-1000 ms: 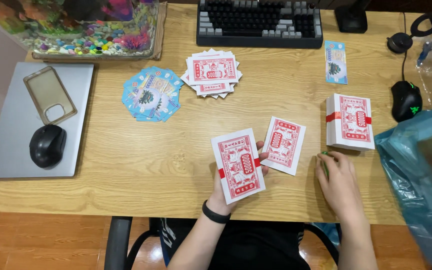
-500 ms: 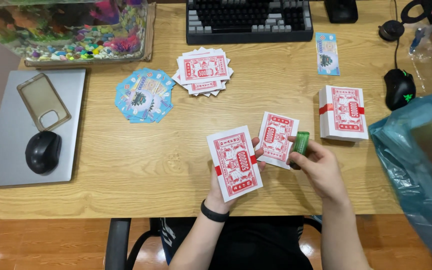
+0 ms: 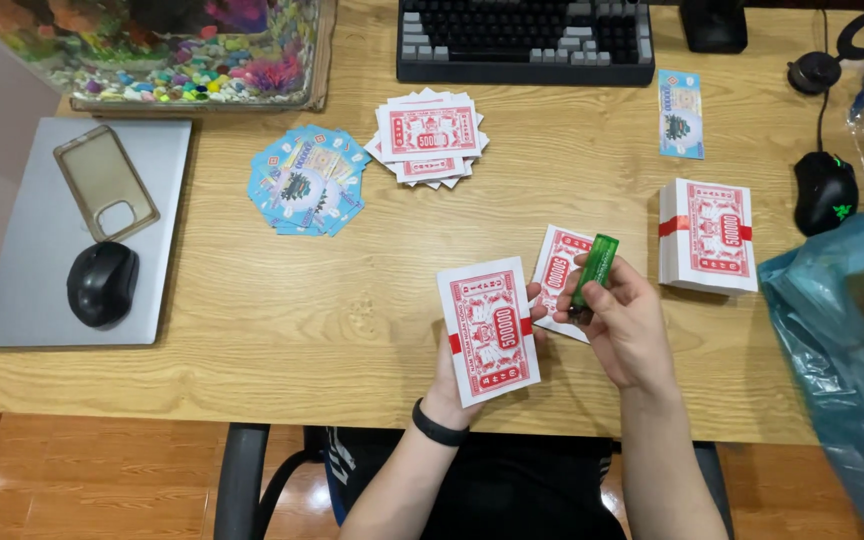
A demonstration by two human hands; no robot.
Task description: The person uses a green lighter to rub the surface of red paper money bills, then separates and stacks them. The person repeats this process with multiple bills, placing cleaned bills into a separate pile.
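My left hand, with a black band at the wrist, holds a banded bundle of red-and-white paper notes above the table's front edge. My right hand grips a small green translucent lighter, held just right of that bundle. A loose red-and-white note lies on the wooden desk partly under my right hand. A second banded bundle rests to the right.
A fanned pile of red notes and a fan of blue notes lie further back. A single blue note, keyboard, two mice, phone case, laptop, fish tank, blue plastic bag.
My right hand lifted from the desk edge with the green lighter and brought it up beside the bundle. The left hand kept its bundle roughly in place.
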